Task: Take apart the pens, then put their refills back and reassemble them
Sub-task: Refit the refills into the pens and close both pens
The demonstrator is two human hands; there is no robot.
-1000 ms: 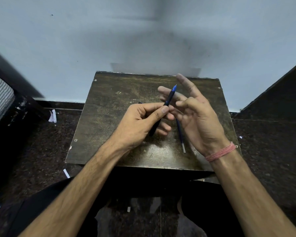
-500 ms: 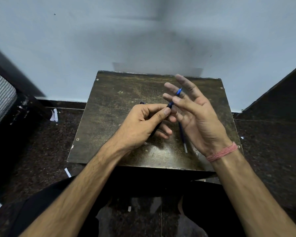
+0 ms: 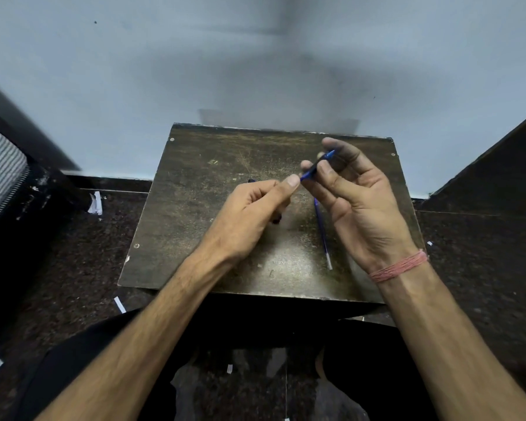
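Note:
A dark pen sits between my two hands above the small brown table (image 3: 201, 189). My left hand (image 3: 252, 214) grips the pen's black barrel; its lower end (image 3: 276, 220) pokes out under my fingers. My right hand (image 3: 353, 196) pinches the pen's blue tip section (image 3: 315, 168) between thumb and fingers. A loose blue refill (image 3: 322, 232) with a clear end lies on the table beneath my right hand. Another dark pen part (image 3: 251, 180) peeks out behind my left hand, mostly hidden.
The table stands against a pale blue wall (image 3: 255, 71). Dark speckled floor surrounds it, with scraps of white paper (image 3: 96, 203) at the left. A dark object with a striped side (image 3: 0, 168) stands far left, and a dark panel (image 3: 498, 159) at the right.
My right hand went from spread fingers beside the pen to fingers closed on its blue tip section. The left hand stayed on the barrel. The refill on the table did not move.

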